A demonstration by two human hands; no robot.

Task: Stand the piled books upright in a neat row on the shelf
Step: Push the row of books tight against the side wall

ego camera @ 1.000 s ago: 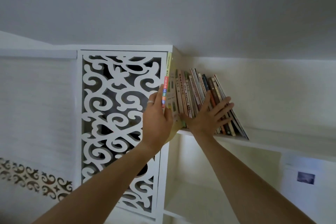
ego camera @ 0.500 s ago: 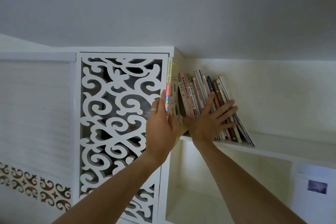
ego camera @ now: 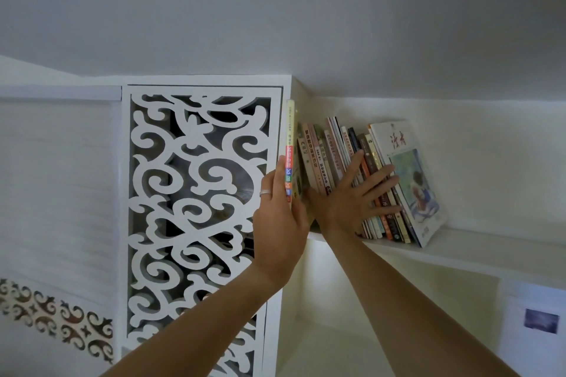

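A row of several books [ego camera: 329, 156] stands on the high white shelf [ego camera: 459, 249], leaning a little to the left. The rightmost one is a white book with a painted cover [ego camera: 410, 174]. My right hand [ego camera: 352, 199] lies flat with fingers spread against the spines of the row. A tall book with a yellow and multicoloured spine [ego camera: 289, 147] stands at the shelf's left end, and my left hand [ego camera: 280, 223] grips its lower part, thumb side hidden behind it.
A white carved openwork panel [ego camera: 199, 193] forms the shelf's left side. The ceiling is close above. A lower white compartment [ego camera: 352, 330] opens below the shelf. The shelf runs on to the right of the books.
The leaning row has been pushed more upright, so the white book's cover now faces me. My right hand slid a little right along the spines. The left hand kept hold of the tall book.
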